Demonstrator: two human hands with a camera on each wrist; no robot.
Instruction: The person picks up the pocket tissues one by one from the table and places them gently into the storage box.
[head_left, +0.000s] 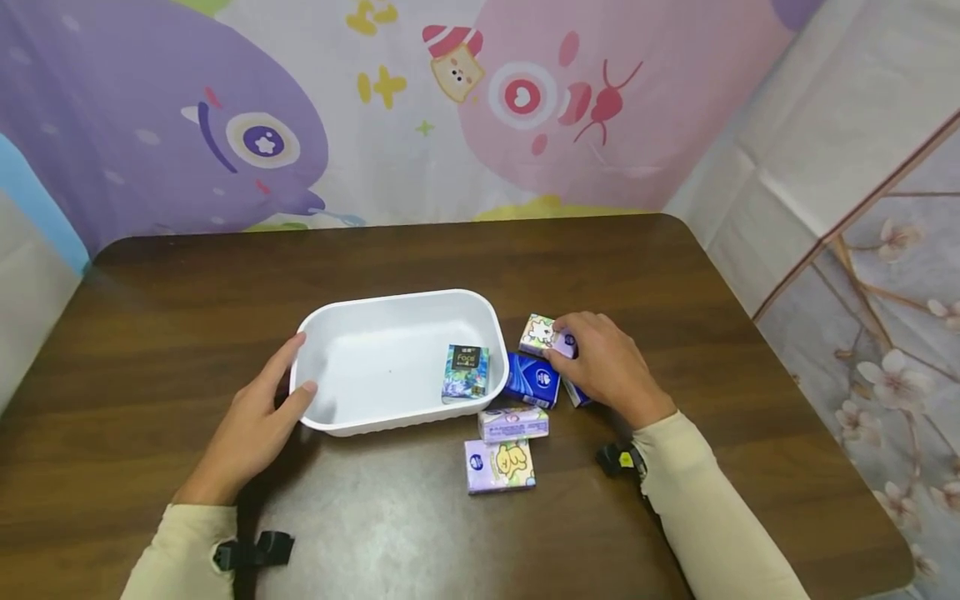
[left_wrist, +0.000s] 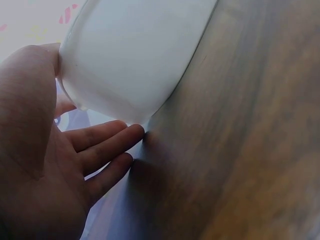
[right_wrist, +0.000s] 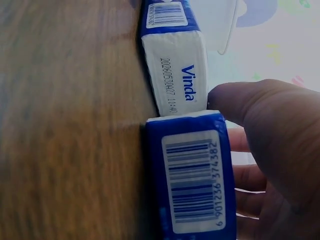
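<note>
In the head view, my left hand [head_left: 251, 421] rests at the left end of a white plastic tray [head_left: 393, 421], its thumb over the rim. The left wrist view shows the other fingers [left_wrist: 107, 155] fairly straight beside the outer wall. A blue-green tissue pack [head_left: 466, 372] lies inside the tray at the right. To the tray's right, my right hand [head_left: 611, 362] pinches the right end of a purple tissue pack [head_left: 536, 333] with a white cartoon figure. Below that hand are a blue tissue pack [head_left: 532, 380] and another blue pack [head_left: 576, 393], mostly hidden.
Two more purple tissue packs lie in front of the tray's right corner: one on its side [head_left: 513, 423], one flat with a yellow cartoon figure [head_left: 500, 465]. Everything stands on a dark wooden table [head_left: 390, 533]. A cartoon-print cloth [head_left: 420, 167] hangs behind it.
</note>
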